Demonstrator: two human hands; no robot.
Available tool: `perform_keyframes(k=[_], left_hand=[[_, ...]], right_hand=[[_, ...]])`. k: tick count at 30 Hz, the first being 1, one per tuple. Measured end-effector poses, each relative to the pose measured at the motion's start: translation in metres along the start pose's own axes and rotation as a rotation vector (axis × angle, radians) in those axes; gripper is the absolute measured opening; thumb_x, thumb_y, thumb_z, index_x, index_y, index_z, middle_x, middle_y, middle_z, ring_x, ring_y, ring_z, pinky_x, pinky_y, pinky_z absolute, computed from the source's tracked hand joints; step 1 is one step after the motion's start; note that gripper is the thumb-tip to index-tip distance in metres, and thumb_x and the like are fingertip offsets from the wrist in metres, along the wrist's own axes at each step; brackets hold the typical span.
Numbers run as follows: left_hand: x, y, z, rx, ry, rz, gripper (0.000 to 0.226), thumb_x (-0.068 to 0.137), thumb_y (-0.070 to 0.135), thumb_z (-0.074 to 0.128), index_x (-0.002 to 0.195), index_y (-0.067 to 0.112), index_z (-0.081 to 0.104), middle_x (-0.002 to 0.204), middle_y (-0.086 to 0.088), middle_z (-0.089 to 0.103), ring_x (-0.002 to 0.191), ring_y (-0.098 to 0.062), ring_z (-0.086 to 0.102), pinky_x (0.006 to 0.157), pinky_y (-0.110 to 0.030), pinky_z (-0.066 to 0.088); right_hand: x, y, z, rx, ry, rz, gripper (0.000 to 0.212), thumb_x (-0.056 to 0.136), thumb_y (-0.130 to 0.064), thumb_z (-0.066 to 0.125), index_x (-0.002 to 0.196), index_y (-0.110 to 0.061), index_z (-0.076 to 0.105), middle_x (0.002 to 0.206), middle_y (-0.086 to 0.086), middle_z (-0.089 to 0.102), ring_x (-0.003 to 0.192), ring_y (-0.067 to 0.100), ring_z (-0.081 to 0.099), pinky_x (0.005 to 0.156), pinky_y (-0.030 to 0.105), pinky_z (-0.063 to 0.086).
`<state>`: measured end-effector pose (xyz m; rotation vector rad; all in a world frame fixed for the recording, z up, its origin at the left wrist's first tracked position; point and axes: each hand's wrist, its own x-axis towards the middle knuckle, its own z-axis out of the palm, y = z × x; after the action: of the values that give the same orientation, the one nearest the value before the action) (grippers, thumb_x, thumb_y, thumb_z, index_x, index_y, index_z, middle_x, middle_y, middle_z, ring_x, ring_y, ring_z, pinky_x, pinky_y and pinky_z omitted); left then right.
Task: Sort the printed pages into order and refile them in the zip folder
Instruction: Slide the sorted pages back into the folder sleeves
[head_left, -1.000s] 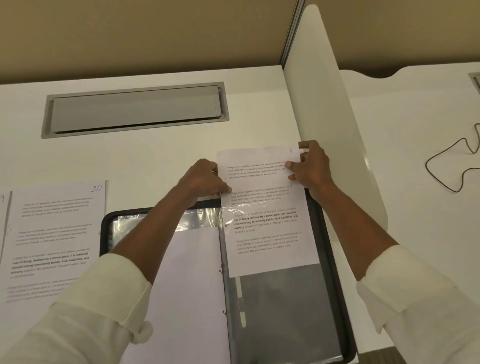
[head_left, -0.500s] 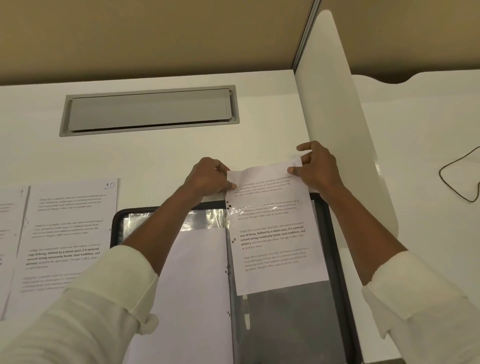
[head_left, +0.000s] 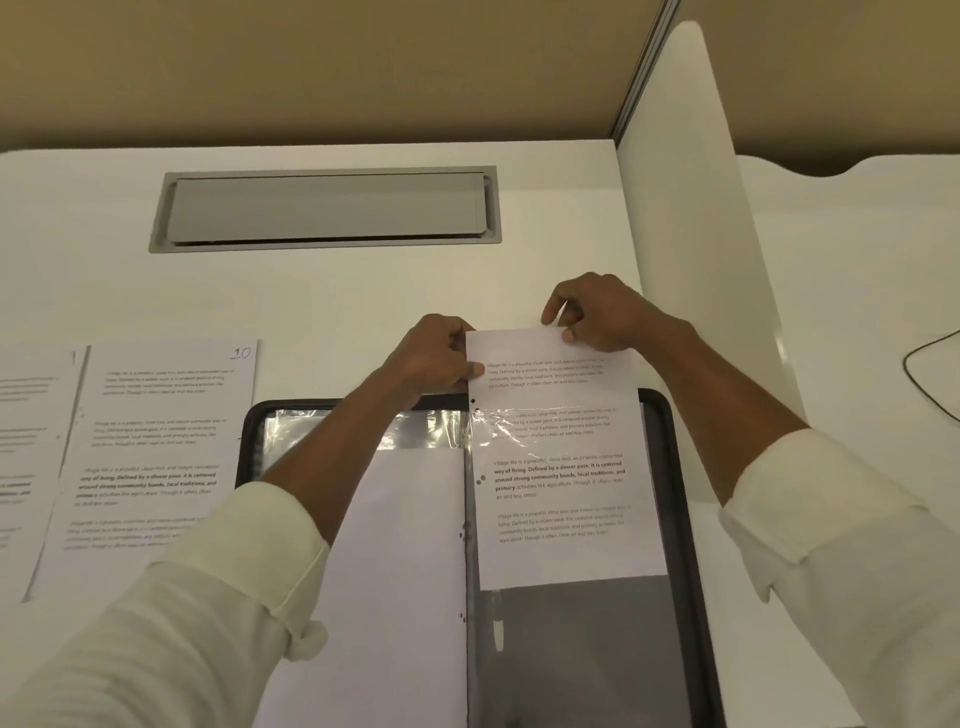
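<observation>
A black zip folder (head_left: 670, 467) lies open on the white desk, with clear plastic sleeves inside. A printed page (head_left: 561, 493) sits partway inside the right-hand sleeve, its top sticking out past the folder's upper edge. My left hand (head_left: 436, 358) pinches the page's top left edge. My right hand (head_left: 597, 312) grips its top right corner and hides the number there. A blank-looking white sheet (head_left: 395, 571) fills the left sleeve. On the desk to the left lies a page marked 10 (head_left: 156, 457), with another page (head_left: 31, 441) beside it, cut off by the frame.
A grey cable hatch (head_left: 327, 208) is set into the desk behind the folder. A white divider panel (head_left: 701, 234) stands upright just right of my right hand. A dark cable (head_left: 930, 379) lies on the neighbouring desk at the far right.
The page has slid further down into the right sleeve, and both hands followed it toward the folder's top edge. My right fingers now cover the corner number.
</observation>
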<state>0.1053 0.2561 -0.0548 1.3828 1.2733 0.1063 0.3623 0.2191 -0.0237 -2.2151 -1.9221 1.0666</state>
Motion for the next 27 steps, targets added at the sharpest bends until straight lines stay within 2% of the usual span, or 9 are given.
perform_keyframes(k=[6,8,10,13,18,21,24,27], left_hand=[[-0.006,-0.007,0.007,0.177,0.012,-0.014,0.037,0.075,0.002,0.089,0.103,0.018,0.071,0.102,-0.006,0.074,0.095,-0.025,0.075,0.086,-0.048,0.065],[-0.012,-0.007,0.009,0.204,0.016,-0.015,0.039,0.071,0.001,0.091,0.101,0.017,0.072,0.1,-0.006,0.074,0.092,-0.025,0.075,0.083,-0.047,0.065],[-0.018,-0.006,0.013,0.262,0.014,0.002,0.043,0.07,0.005,0.092,0.107,0.014,0.071,0.1,-0.005,0.074,0.091,-0.025,0.075,0.082,-0.043,0.065],[-0.025,-0.004,0.02,0.405,0.028,0.053,0.047,0.072,0.017,0.092,0.114,0.014,0.07,0.102,-0.002,0.073,0.094,-0.023,0.071,0.082,-0.039,0.062],[-0.034,-0.011,0.028,0.4,0.126,0.094,0.063,0.073,0.025,0.092,0.125,0.016,0.058,0.11,-0.002,0.069,0.099,-0.024,0.067,0.085,-0.042,0.058],[-0.048,-0.023,0.038,0.422,0.264,0.16,0.073,0.071,0.024,0.092,0.132,0.014,0.053,0.117,-0.003,0.064,0.108,-0.025,0.061,0.085,-0.042,0.053],[-0.072,-0.04,0.054,0.543,0.44,0.242,0.077,0.069,0.034,0.094,0.132,0.013,0.055,0.128,-0.004,0.058,0.119,-0.027,0.05,0.093,-0.04,0.047],[-0.1,-0.057,0.071,0.572,0.483,0.245,0.079,0.073,0.042,0.092,0.136,0.013,0.053,0.142,-0.007,0.049,0.135,-0.029,0.042,0.106,-0.042,0.044]], right_hand=[[0.0,-0.004,0.013,-0.074,-0.169,-0.064,0.031,0.086,0.005,0.072,0.106,-0.019,0.075,0.094,-0.003,0.07,0.098,0.022,0.068,0.088,0.035,0.056],[-0.002,-0.005,0.015,-0.086,-0.23,-0.066,0.029,0.086,0.001,0.075,0.107,-0.02,0.074,0.1,0.003,0.072,0.098,0.023,0.068,0.09,0.038,0.057],[-0.006,-0.006,0.017,-0.039,-0.252,-0.05,0.028,0.084,-0.011,0.083,0.106,-0.023,0.072,0.102,0.004,0.073,0.095,0.021,0.068,0.087,0.038,0.056],[-0.015,-0.013,0.026,0.065,-0.21,-0.073,0.042,0.076,-0.033,0.094,0.109,-0.029,0.068,0.099,-0.003,0.073,0.09,0.013,0.068,0.078,0.031,0.054],[-0.028,-0.033,0.051,0.081,-0.081,-0.145,0.061,0.064,-0.039,0.099,0.113,-0.028,0.066,0.101,-0.006,0.072,0.091,0.016,0.067,0.081,0.036,0.056],[-0.032,-0.039,0.065,0.089,-0.047,-0.178,0.068,0.063,-0.048,0.097,0.118,-0.031,0.06,0.101,-0.008,0.07,0.09,0.015,0.066,0.08,0.038,0.056],[-0.034,-0.041,0.072,0.076,-0.049,-0.185,0.069,0.065,-0.053,0.095,0.118,-0.034,0.055,0.101,-0.01,0.068,0.091,0.015,0.064,0.08,0.042,0.056],[-0.037,-0.043,0.074,0.023,-0.067,-0.196,0.071,0.065,-0.053,0.095,0.12,-0.032,0.055,0.104,-0.007,0.067,0.091,0.018,0.065,0.081,0.042,0.056]])
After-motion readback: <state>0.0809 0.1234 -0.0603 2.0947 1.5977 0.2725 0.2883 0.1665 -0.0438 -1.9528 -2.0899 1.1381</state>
